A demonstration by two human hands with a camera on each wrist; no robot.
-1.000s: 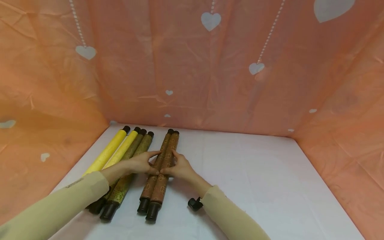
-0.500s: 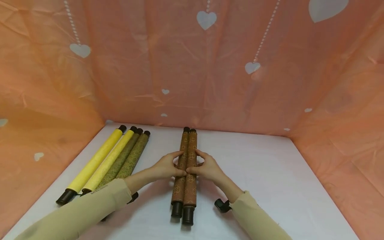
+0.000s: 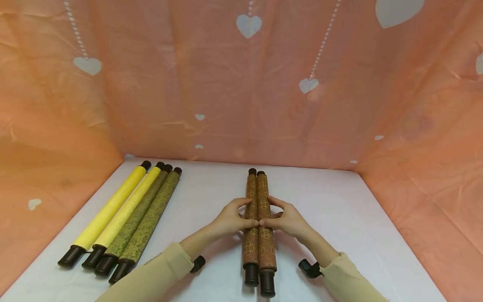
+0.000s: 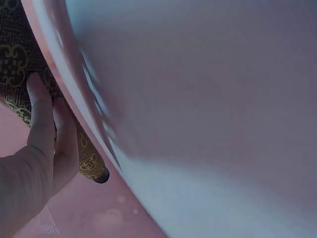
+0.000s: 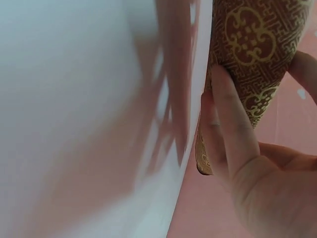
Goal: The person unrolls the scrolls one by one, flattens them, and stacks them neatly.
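Note:
Two brown patterned scrolls with black end caps lie side by side, lengthwise, in the middle of the white table. My left hand grips the pair from the left, thumb and fingers curled on the left scroll. My right hand grips the pair from the right, fingers on the right scroll. The two thumbs nearly meet on top of the scrolls.
Two yellow scrolls and two olive-green scrolls lie together at the left of the table. Orange cloth walls with white hearts close in the back and both sides. Small black wrist cameras sit under both sleeves.
Both hands have slid the brown pair to the right, away from the other scrolls, and turned it until it points straight away from me.

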